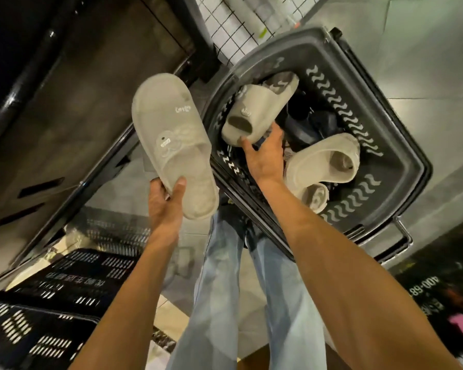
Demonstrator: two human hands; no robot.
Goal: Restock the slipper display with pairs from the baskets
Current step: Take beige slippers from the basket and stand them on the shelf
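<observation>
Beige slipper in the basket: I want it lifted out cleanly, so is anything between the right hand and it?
Nothing visible. The right hand grips the beige slipper at its toe end; it lies on top of dark slippers in the basket, with nothing over it. The left hand holds a grey slipper.

Your one view looks from your head steeply down at close range; the basket (358, 201) fills the upper right, your legs (219, 289) the lower centre.

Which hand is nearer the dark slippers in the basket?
Right. The right hand is inside the basket, gripping an open-toe slide right beside the dark slippers; the left hand is outside the basket, holding a closed-toe slipper.
</observation>
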